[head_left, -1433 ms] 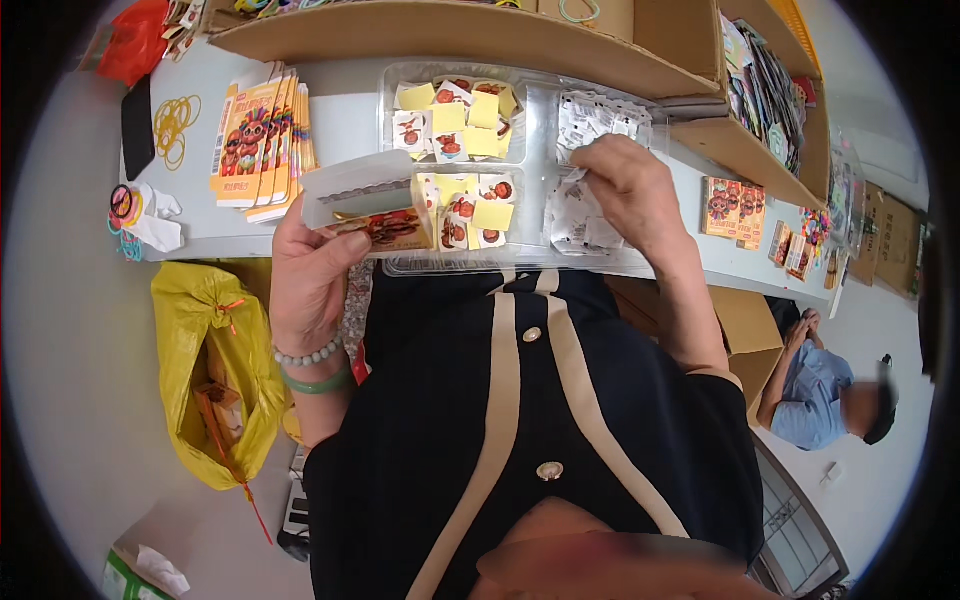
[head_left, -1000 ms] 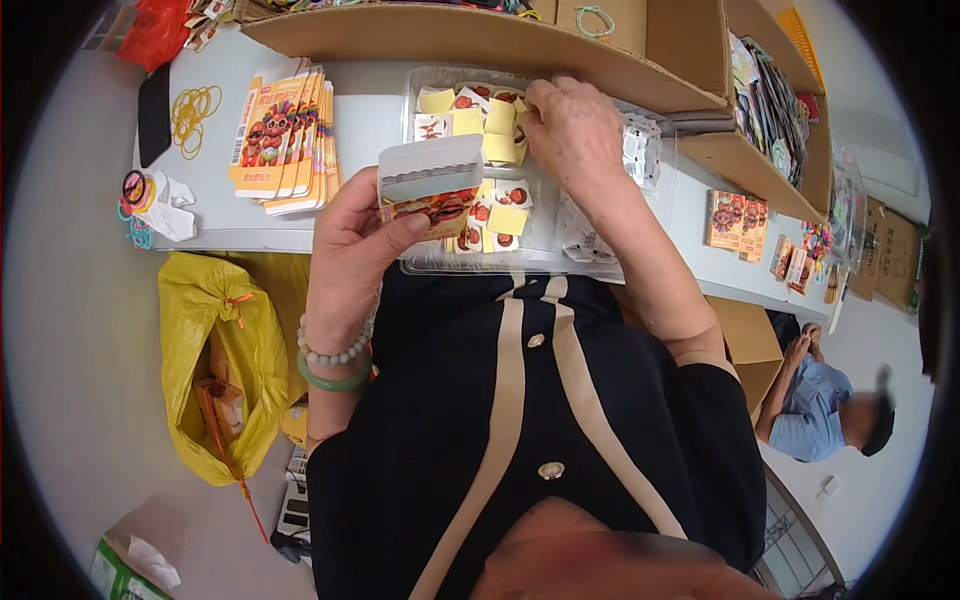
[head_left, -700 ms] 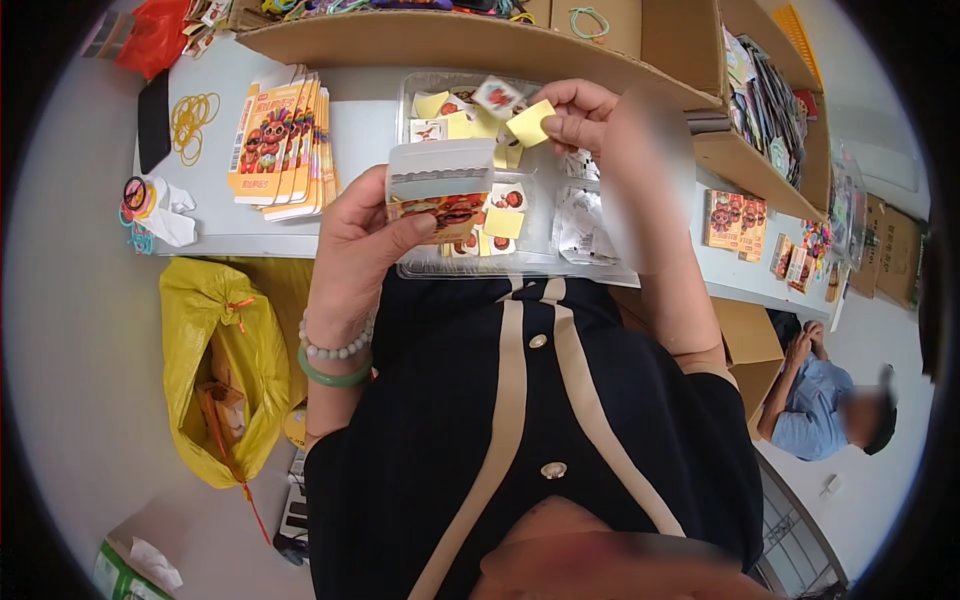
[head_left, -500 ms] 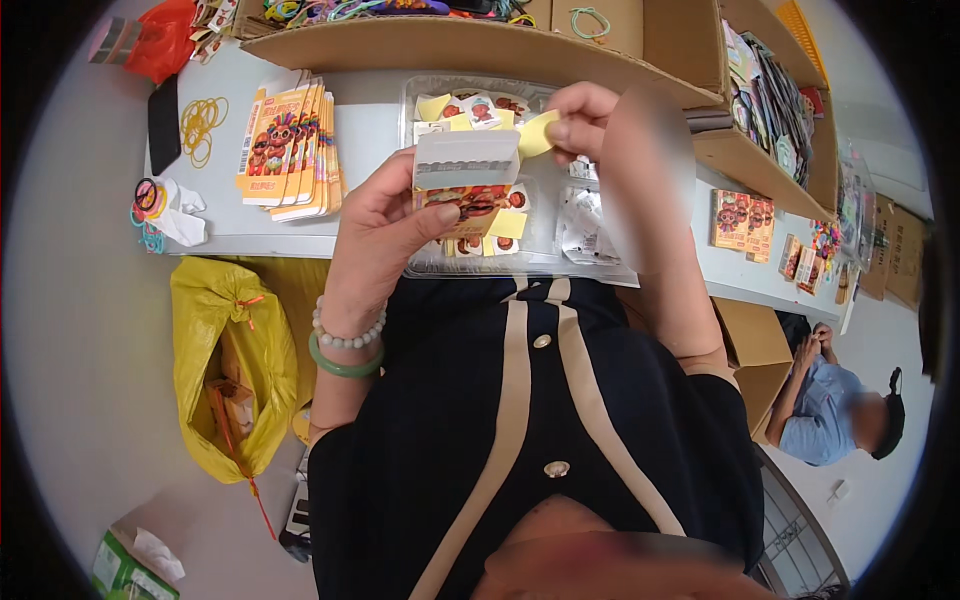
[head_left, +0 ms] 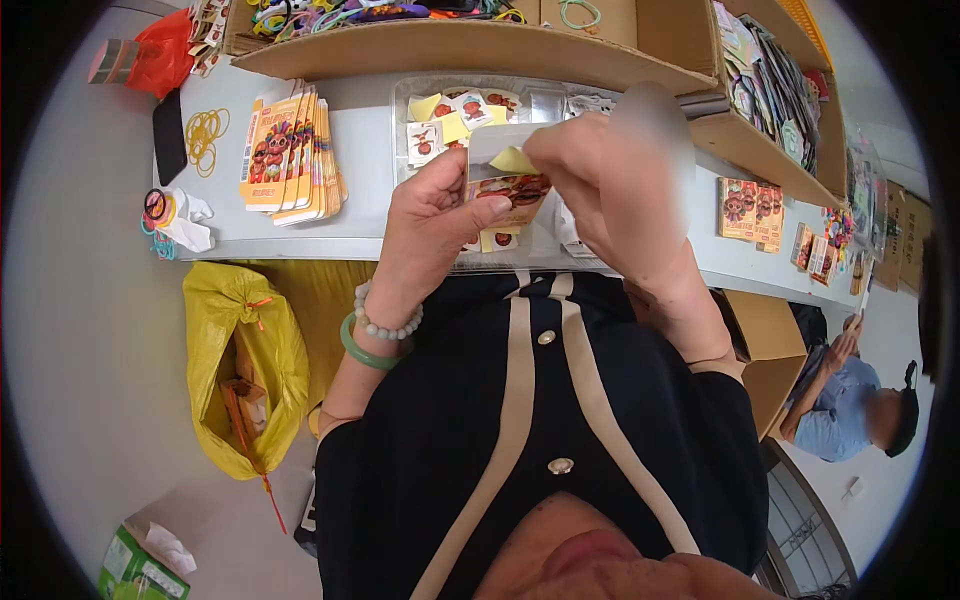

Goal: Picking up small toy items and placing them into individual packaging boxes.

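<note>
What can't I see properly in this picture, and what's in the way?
All in the head view:
Inside the small box: its front panel hides the bottom.
Yellow paper: the front panel may hide its lower end.
Left hand: the box covers some fingers.
Right hand: a blurry patch covers part.
Cardboard box: cut off by the upper edge.

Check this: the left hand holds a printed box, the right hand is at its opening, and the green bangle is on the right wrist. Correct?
One error: the green bangle is on the left wrist, as the head view shows. The left hand does hold a printed box, with the right hand at its opening.
</note>
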`<state>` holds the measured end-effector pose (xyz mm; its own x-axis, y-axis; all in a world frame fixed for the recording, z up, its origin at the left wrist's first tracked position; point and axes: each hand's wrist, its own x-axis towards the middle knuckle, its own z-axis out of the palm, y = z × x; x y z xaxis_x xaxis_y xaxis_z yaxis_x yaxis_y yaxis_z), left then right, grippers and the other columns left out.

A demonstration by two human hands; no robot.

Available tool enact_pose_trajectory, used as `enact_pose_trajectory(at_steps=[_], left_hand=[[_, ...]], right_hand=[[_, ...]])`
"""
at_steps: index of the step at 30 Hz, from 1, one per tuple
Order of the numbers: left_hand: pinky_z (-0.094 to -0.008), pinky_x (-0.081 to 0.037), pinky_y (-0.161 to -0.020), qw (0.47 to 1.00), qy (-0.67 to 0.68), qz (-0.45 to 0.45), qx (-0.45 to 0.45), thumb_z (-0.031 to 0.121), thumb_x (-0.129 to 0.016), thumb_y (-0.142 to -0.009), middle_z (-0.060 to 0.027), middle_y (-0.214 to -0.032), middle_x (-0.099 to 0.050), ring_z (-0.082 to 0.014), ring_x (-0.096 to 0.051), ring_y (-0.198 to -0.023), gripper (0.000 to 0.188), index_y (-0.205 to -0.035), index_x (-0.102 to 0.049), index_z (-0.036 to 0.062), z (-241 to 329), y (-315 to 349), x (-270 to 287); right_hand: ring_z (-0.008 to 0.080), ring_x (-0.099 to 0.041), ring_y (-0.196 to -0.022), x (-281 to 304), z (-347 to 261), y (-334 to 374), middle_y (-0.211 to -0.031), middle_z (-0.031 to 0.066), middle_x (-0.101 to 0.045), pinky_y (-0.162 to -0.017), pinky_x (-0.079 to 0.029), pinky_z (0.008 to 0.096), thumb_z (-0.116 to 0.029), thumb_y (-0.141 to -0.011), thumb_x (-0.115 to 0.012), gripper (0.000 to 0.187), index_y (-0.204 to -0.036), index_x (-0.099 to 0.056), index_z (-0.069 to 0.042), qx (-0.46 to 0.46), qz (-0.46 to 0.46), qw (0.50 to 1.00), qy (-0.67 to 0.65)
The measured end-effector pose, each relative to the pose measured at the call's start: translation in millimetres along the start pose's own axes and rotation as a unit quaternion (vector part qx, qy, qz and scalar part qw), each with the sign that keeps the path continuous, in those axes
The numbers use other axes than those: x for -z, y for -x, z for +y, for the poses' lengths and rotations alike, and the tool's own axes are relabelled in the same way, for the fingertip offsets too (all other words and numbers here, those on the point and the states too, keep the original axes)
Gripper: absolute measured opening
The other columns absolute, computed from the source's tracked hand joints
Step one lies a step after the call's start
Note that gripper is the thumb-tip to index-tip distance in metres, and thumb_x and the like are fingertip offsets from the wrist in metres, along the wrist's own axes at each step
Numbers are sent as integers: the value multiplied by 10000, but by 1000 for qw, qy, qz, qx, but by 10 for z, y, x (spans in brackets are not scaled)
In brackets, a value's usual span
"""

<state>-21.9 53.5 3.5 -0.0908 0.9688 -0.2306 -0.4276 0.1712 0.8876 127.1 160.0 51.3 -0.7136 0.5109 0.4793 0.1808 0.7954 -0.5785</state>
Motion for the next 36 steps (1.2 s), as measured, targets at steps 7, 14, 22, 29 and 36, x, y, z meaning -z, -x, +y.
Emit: enact_pose_trajectory(at_steps=[7, 14, 22, 29, 36], left_hand=[[-206, -482, -720, 1000, -16, -17, 8, -26, -631, -829, -20, -963, -610, -57, -563, -868, 278, -1094, -548, -31, -84, -49, 2], [-231, -491, -813, 993, 113, 12, 32, -40, -634, -817, -37, -1012, -618, -93, -586, -918, 344, -1148, -544, -23, -35, -57, -58], [-266, -433, -923, 997, 53, -12, -61, -63, -640, -782, -56, -1180, -534, -132, -527, -1071, 349, -1121, -590, 0, -173, -231, -197], [-239, -417, -874, 996, 79, -41, -4, 32, -634, -804, -17, -1130, -535, -107, -517, -1028, 359, -1161, -588, 41, -170, -303, -382], [-173, -368, -696, 998, 63, 6, 22, 171, -557, -879, 36, -948, -573, -34, -493, -870, 282, -1136, -600, 63, -138, -361, -329]], right_hand=[[267, -542, -673, 38, -74, 3, -766, 69, -597, -622, -449, 355, 32, -656, -654, 217, -857, -612, -36, 32, -118, 989, 81], [167, -570, -940, 101, 3, 123, -988, 89, -592, -805, -452, 271, 25, -828, -590, 233, -1043, -645, -48, -111, 26, 993, -7], [162, -548, -1038, 228, 220, 329, -1061, 90, -626, -975, -362, 313, -221, -831, -619, 332, -1068, -623, 11, -379, -29, 789, -483], [139, -546, -930, 145, 377, 432, -988, 66, -632, -877, -390, 282, -137, -783, -531, 255, -964, -630, 14, -428, -18, 805, -411], [126, -556, -874, 15, 350, 467, -953, 41, -628, -819, -426, 263, -105, -822, -472, 253, -975, -625, 25, -383, 8, 863, -328]])
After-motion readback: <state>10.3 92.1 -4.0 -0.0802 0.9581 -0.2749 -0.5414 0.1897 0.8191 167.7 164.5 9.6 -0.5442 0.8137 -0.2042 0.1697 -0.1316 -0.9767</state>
